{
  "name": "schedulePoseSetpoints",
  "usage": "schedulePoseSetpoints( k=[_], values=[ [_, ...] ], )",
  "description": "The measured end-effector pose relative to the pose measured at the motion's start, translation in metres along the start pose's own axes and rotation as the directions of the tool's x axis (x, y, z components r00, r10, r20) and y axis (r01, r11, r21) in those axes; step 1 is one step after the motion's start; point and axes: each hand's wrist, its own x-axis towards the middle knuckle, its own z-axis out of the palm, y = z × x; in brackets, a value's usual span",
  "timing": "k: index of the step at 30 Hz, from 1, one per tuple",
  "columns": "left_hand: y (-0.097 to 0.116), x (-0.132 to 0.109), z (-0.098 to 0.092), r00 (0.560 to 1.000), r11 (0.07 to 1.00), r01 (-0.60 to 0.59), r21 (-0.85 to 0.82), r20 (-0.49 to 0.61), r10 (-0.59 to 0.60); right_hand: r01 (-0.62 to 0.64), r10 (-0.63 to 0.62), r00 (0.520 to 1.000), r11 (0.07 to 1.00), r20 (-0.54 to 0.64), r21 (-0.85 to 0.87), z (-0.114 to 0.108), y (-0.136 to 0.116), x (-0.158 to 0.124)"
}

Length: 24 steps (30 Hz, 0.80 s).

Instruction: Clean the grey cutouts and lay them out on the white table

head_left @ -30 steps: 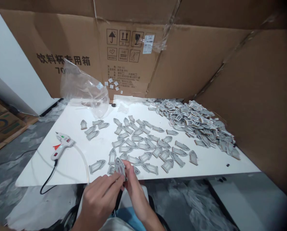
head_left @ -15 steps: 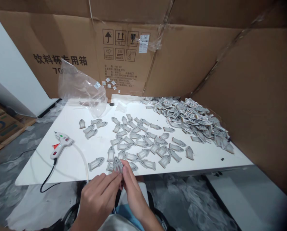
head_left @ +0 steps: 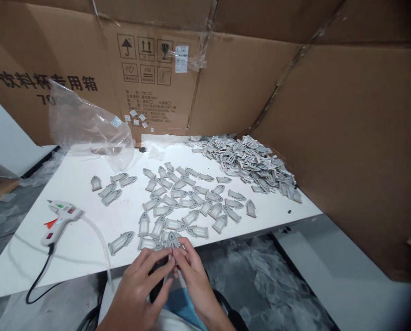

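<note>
A small grey arch-shaped piece with a pointed top is between my two hands at the table's front edge. My right hand pinches its right side and lower part between thumb and fingers. From the other side, my left hand reaches its fingertips to the lower part, with the thumb held lower and apart. Fingers hide the bottom of the piece. Several like pieces lie spread over the white table just beyond my hands.
A glue gun with a cable lies at the left, its pale glue stick trailing toward the front edge. Heaped grey pieces fill the back right. A clear plastic bag stands at the back left. Cardboard walls enclose the back and right.
The view has turned to the right, so the table and its contents appear further left. My left fingers have spread a little, and the grey piece remains between my hands.
</note>
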Motion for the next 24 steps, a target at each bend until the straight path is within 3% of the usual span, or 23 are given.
schedulePoseSetpoints(
  k=[5, 9, 12, 13, 16, 19, 21, 24],
  values=[
    [-0.001, 0.003, 0.014, 0.995, 0.993, -0.084, 0.085, 0.063, 0.079, 0.038, -0.039, 0.999, 0.998, -0.020, -0.054, -0.009, -0.001, -0.001],
    [-0.001, 0.004, 0.011, 0.996, 0.998, -0.036, 0.052, 0.081, 0.032, 0.048, -0.053, 0.998, 0.991, -0.038, -0.122, -0.016, -0.012, -0.003],
    [-0.008, 0.000, 0.004, 0.998, 0.997, 0.062, 0.048, -0.005, -0.062, 0.083, -0.153, 0.958, 0.958, -0.242, -0.275, -0.044, -0.030, -0.004],
    [-0.013, -0.003, 0.001, 0.994, 0.994, 0.104, 0.042, -0.045, -0.102, 0.103, -0.228, 0.909, 0.935, -0.349, -0.340, -0.058, -0.037, -0.004],
    [-0.031, -0.013, -0.007, 0.968, 0.973, 0.230, 0.026, -0.115, -0.225, 0.131, -0.438, 0.664, 0.866, -0.606, -0.483, -0.106, -0.055, -0.002],
    [-0.048, -0.020, -0.016, 0.930, 0.937, 0.347, 0.036, -0.144, -0.338, 0.042, -0.539, 0.465, 0.806, -0.702, -0.590, -0.143, -0.065, 0.005],
    [-0.056, -0.021, -0.023, 0.908, 0.917, 0.397, 0.030, -0.160, -0.388, -0.054, -0.580, 0.394, 0.760, -0.714, -0.647, -0.157, -0.068, 0.010],
    [-0.063, -0.019, -0.032, 0.872, 0.885, 0.466, 0.000, -0.168, -0.459, -0.160, -0.639, 0.354, 0.678, -0.683, -0.717, -0.167, -0.067, 0.019]
  ],
)
